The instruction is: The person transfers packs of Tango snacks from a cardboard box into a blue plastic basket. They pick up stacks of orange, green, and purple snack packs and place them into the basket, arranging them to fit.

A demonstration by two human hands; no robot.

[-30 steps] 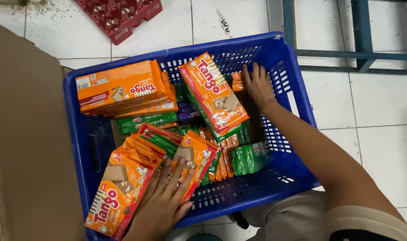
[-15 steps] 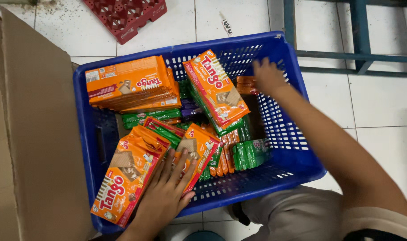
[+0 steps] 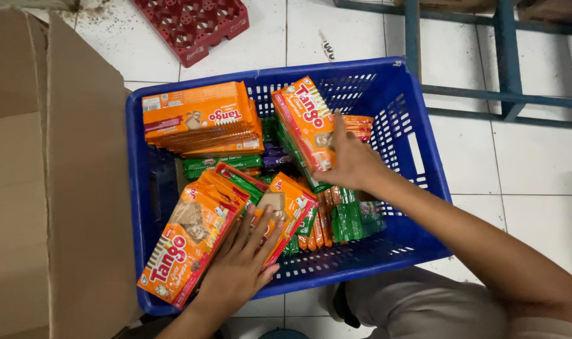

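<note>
A blue plastic basket [image 3: 424,157] on the floor holds several orange and green snack packs. My left hand [image 3: 242,263] lies flat, fingers spread, on the front row of orange packs [image 3: 188,242] leaning at the basket's near left. My right hand [image 3: 352,163] grips an upright orange pack [image 3: 301,119] in the middle, thumb along its right edge. Another stack of orange packs [image 3: 201,116] lies at the back left. Green packs [image 3: 345,216] stand on edge near the front right.
An open cardboard box [image 3: 41,176] stands to the left of the basket. A red plastic tray [image 3: 195,25] lies on the white tiled floor behind. A blue metal frame [image 3: 505,63] stands at the back right. My knee [image 3: 417,301] is below the basket.
My right hand has come from the basket's far right corner to the middle and taken hold of the upright orange pack. The view has shifted right. My left hand stays on the front packs.
</note>
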